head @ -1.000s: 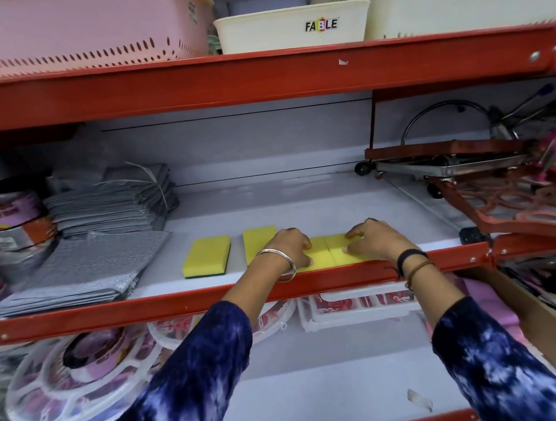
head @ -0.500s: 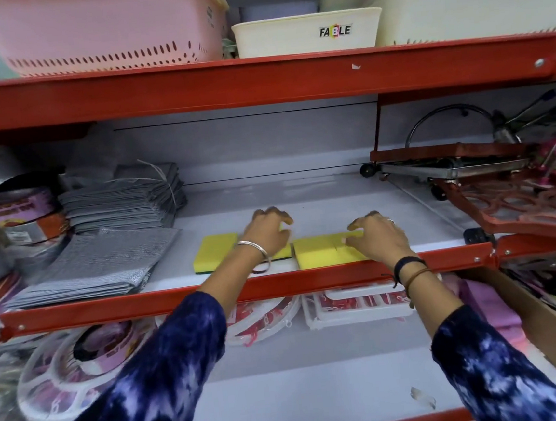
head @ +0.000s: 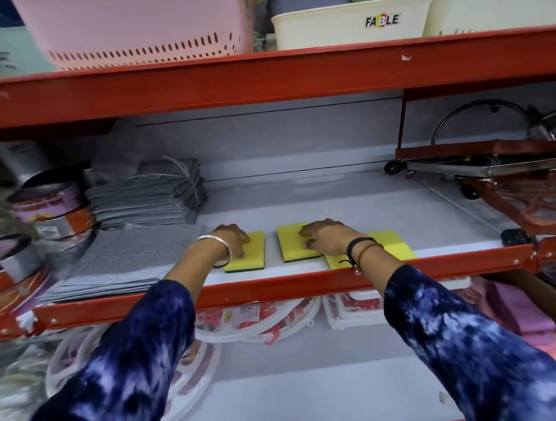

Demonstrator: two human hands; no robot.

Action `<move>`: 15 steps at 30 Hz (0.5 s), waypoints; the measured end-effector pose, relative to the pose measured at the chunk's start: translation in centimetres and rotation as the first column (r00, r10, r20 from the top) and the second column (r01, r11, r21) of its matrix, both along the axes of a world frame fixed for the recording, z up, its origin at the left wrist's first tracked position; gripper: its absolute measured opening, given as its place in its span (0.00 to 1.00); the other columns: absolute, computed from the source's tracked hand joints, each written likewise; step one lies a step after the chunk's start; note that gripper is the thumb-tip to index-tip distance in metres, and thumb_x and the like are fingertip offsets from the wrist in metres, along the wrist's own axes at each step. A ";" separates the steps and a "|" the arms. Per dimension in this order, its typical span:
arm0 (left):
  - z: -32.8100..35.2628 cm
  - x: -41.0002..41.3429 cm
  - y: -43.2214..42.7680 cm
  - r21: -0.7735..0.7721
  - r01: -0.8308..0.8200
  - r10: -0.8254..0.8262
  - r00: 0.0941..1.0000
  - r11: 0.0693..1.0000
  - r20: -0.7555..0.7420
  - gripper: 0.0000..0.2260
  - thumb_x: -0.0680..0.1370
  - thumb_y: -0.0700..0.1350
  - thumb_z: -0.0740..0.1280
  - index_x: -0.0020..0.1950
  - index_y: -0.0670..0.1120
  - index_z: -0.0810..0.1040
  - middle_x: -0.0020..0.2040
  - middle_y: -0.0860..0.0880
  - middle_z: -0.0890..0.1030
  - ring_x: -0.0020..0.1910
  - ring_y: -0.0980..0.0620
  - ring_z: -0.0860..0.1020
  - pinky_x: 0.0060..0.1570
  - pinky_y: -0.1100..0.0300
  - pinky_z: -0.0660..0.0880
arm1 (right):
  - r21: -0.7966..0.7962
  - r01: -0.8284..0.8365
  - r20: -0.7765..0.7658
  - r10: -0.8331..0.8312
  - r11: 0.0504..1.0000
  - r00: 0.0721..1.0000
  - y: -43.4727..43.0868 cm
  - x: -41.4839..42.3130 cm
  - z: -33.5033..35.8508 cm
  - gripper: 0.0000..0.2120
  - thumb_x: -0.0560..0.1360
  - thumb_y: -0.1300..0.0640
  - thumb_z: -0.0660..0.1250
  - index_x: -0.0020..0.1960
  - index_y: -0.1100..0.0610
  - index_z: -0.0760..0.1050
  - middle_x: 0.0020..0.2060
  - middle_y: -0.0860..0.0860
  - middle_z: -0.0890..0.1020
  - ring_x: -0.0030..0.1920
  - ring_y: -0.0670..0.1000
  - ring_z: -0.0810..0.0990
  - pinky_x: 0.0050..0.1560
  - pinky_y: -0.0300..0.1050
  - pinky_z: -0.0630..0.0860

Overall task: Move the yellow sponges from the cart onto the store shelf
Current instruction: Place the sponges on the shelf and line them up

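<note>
Several flat yellow sponges with dark green undersides lie in a row near the front of the white middle shelf (head: pixel 354 203). My left hand (head: pixel 230 240) grips the left part of the leftmost sponge (head: pixel 253 255), fingers curled onto it. My right hand (head: pixel 325 238) presses down on and holds the middle sponge (head: pixel 290 248). More yellow sponge (head: pixel 394 248) lies to the right at the shelf's front edge, partly hidden by my right wrist. The cart is out of view.
Grey folded cloths (head: pixel 122 262) and tape rolls (head: pixel 49 212) fill the shelf's left side. A red metal rack (head: pixel 547 204) crowds the right. A red shelf lip (head: pixel 311 283) runs in front. Baskets (head: pixel 136 23) sit on the shelf above.
My left hand has shifted left onto the leftmost sponge. My right hand has moved left from the right-hand sponges onto the middle one. A gap now shows between the two held sponges.
</note>
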State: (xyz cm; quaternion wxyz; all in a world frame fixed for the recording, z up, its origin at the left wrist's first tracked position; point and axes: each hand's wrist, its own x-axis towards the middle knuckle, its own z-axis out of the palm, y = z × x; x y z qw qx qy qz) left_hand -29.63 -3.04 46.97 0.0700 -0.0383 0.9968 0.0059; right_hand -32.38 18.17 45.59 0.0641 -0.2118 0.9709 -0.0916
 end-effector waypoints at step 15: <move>-2.1 3.5 2.6 0.147 0.125 -0.108 0.987 0.981 -0.123 0.21 0.78 0.43 0.64 0.72 0.45 0.70 0.73 0.45 0.70 0.72 0.44 0.68 0.72 0.56 0.63 | -0.010 0.015 -0.050 -0.015 1.000 0.999 2.0 3.9 -0.7 0.23 0.79 0.49 0.61 0.72 0.53 0.68 0.72 0.55 0.72 0.72 0.57 0.68 0.75 0.52 0.58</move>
